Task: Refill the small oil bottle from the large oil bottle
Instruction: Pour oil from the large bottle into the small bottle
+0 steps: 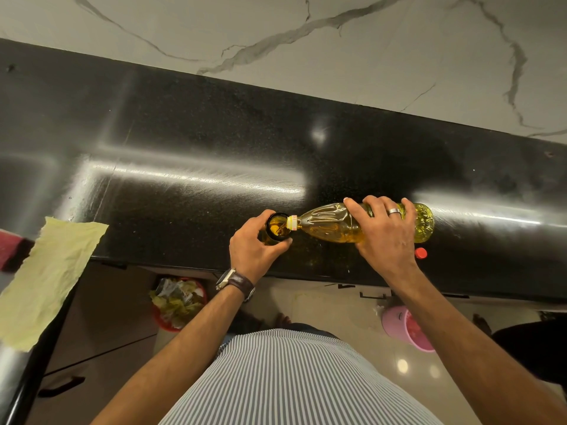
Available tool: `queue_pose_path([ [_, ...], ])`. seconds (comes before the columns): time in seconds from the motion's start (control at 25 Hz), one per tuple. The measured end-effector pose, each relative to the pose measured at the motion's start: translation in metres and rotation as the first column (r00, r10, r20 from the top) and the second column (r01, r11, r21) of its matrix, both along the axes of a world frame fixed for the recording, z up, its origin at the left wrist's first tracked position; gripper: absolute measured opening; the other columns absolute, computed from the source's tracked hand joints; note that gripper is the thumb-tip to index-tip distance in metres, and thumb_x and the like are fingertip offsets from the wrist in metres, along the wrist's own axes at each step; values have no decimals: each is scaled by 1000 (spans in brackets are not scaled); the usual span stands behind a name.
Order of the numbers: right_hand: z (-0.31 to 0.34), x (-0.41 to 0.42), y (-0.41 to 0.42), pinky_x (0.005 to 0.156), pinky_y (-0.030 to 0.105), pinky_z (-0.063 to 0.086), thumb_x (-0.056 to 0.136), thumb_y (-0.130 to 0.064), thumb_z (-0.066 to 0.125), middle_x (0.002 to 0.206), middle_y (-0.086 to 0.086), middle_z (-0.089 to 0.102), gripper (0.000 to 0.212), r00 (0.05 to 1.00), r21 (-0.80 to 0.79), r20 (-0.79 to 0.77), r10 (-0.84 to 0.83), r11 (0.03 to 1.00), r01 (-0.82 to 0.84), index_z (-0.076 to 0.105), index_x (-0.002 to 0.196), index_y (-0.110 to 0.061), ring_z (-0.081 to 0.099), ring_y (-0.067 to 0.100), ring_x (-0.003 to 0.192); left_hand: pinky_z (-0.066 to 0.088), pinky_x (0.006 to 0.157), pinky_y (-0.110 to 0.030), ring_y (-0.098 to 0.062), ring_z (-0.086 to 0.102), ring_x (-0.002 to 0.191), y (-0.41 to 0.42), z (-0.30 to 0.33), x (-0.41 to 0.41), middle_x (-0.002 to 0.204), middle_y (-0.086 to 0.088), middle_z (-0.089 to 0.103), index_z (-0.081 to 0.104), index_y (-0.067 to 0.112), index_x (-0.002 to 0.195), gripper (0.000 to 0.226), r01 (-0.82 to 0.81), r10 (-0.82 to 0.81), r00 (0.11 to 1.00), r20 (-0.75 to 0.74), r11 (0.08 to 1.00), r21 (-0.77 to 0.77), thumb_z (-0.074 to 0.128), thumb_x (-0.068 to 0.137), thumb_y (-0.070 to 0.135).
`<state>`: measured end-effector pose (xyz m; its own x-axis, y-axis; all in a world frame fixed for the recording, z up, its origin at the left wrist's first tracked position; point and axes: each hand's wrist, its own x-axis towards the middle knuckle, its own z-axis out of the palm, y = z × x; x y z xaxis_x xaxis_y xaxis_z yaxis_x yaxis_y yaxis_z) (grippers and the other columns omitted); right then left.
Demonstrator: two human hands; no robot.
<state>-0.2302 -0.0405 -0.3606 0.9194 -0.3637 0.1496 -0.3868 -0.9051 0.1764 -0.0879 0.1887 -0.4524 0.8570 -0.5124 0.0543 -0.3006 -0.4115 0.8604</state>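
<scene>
A large clear plastic bottle of yellow oil (334,223) lies tipped on its side above the black counter (184,142), its white-and-yellow neck at the mouth of the small dark bottle (277,230). Oil shows inside that open mouth. My right hand (383,233) grips the large bottle around its middle from above. My left hand (256,246) wraps the small bottle, which stands upright near the counter's front edge. A red cap (421,253) lies on the counter just right of my right wrist.
A pale yellow cloth (49,283) hangs over the counter's left corner. Below the counter stand a red bin full of waste (178,302) and a pink bucket (405,328) on the floor. A marble wall rises behind the counter.
</scene>
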Motion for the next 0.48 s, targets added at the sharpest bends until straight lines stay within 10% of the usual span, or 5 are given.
queue_pose_path([
  [0.48, -1, 0, -2, 111, 65, 34, 75, -34, 89, 137, 11, 59, 86, 1000, -17, 3, 6, 1000, -6, 45, 148, -32, 55, 33, 129, 60, 89, -33, -8, 65, 104, 0, 1, -1, 115, 6, 72, 65, 24, 133, 63, -11, 11, 1000, 16, 1000, -4, 87, 77, 43],
])
